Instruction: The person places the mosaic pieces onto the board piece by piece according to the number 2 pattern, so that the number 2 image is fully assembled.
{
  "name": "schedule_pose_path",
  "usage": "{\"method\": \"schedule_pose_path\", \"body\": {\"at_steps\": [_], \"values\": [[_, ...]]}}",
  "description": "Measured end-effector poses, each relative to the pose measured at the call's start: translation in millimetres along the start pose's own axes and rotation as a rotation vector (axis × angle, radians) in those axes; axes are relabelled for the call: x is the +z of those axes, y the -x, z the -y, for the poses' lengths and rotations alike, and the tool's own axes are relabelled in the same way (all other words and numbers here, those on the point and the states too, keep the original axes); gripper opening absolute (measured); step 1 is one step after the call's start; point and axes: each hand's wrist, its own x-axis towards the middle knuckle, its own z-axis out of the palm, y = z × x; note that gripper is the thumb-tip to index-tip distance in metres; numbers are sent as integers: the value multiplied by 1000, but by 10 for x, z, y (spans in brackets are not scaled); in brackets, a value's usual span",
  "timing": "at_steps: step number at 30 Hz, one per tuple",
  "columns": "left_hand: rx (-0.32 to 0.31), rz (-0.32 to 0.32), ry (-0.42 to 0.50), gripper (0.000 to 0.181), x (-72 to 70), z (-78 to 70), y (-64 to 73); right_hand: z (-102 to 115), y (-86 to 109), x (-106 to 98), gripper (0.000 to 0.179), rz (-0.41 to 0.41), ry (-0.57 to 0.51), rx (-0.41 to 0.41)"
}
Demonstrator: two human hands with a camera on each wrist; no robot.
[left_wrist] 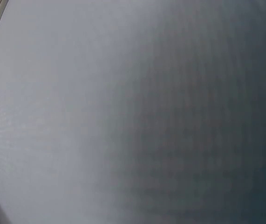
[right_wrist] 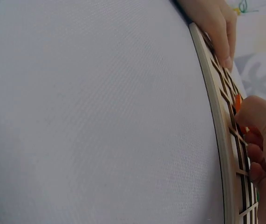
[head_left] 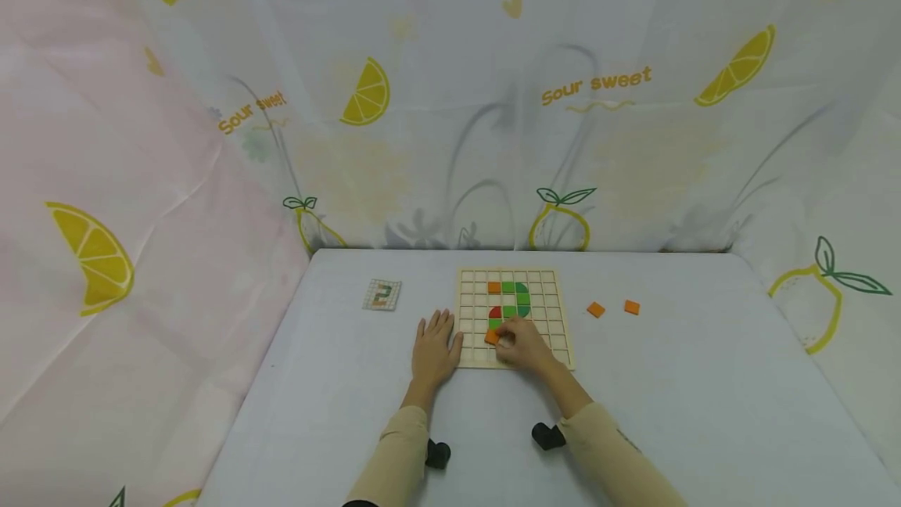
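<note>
A wooden grid board [head_left: 472, 358] lies on the white table, with green, red and orange tiles set in some of its squares. My right hand [head_left: 524, 344] pinches an orange square tile [head_left: 491, 337] low on the board, just under a green tile [head_left: 495, 324]. In the right wrist view the orange tile [right_wrist: 238, 102] shows tilted between thumb and fingers, over the slots. My left hand [head_left: 434, 348] rests flat with straight fingers at the board's left edge, its thumb touching the rim. Part of the pattern is hidden behind my right hand.
Two loose orange tiles, a nearer-in one [head_left: 596, 310] and an outer one [head_left: 632, 307], lie right of the board. A small pattern card [head_left: 382, 295] with a coloured figure lies to the left. Printed cloth [head_left: 436, 139] hangs behind the table.
</note>
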Motion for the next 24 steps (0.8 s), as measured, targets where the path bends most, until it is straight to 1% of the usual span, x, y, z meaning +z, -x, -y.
{"method": "schedule_pose_path", "body": {"at_steps": [4, 8, 11, 15, 18, 22, 24], "values": [[-3, 9, -9, 45, 9, 7, 0, -9, 10, 5, 19, 20, 12, -17], [-12, 19, -10, 46, 31, 22, 0, 31, 18, -1, 21, 33, 19, -1], [-7, 14, -8, 46, 43, 30, 6, 33, 30, 41, 21, -10, 66, -56], [7, -7, -11, 45, 47, 29, 12, 2, 59, 134, 18, -113, 165, -161], [7, -11, -10, 45, 42, 24, 11, 9, 75, 162, 16, -146, 188, -168], [-1, -1, -7, 46, 33, 17, 8, 29, 83, 162, 13, -161, 183, -151], [-3, 3, -8, 46, 27, 13, 6, 31, 86, 163, 12, -175, 188, -158]]}}
